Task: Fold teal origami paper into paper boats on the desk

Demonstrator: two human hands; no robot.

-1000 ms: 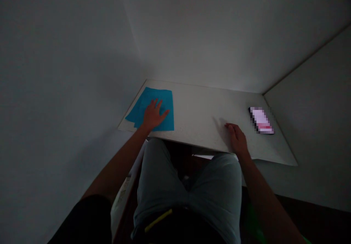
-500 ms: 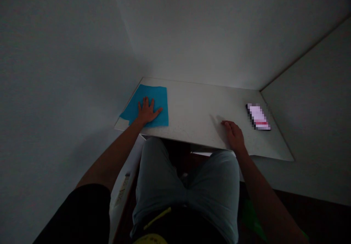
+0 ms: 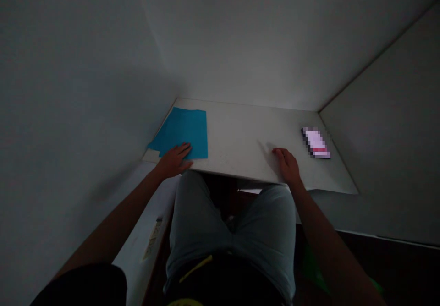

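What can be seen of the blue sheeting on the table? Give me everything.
The blue sheeting is plain, thin and matte, like paper or thin cloth. It lies flat on the left end of the white table, one corner pointing out to the table's left edge. Its outline is uneven, stepping in at the front left, so it may be several layers; I can't tell. The left hand has its fingers over the front part; whether they press on it is unclear.
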